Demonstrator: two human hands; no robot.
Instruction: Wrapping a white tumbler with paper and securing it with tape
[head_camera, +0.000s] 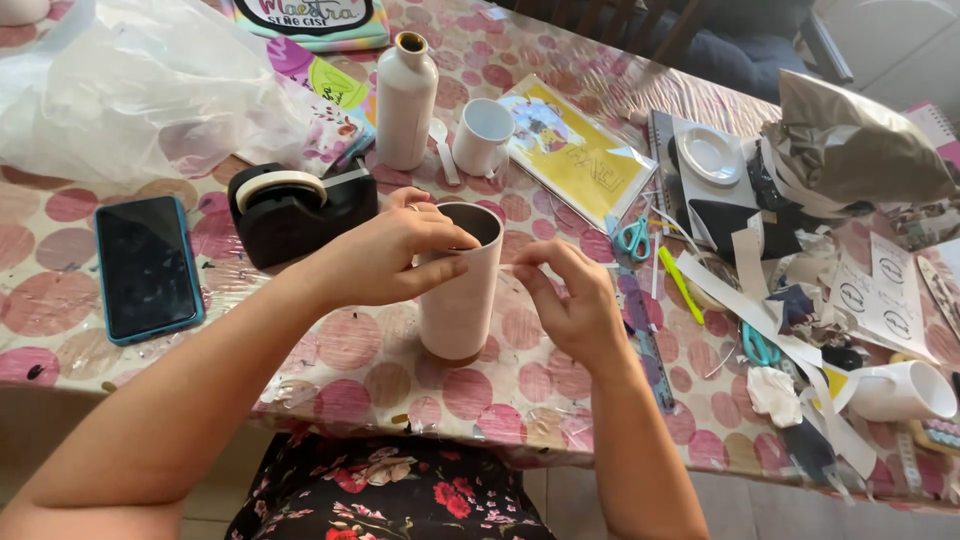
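Note:
A tall white tumbler (460, 300) with a dark inside and a cork-coloured base stands upright on the pink-dotted tablecloth (350, 370). My left hand (385, 250) grips it near the rim, thumb across the front. My right hand (565, 295) is just right of the tumbler, fingertips pinching a clear strip of tape (505, 266) that runs to the tumbler's side. A black tape dispenser (295, 205) sits just left of my left hand.
A phone in a blue case (147, 265) lies at the left. A white bottle (405, 100), a white mug (482, 135) and a yellow packet (575, 150) stand behind. Scissors (633, 238), paper scraps, a lying mug (900, 390) and a crumpled bag (850, 145) crowd the right.

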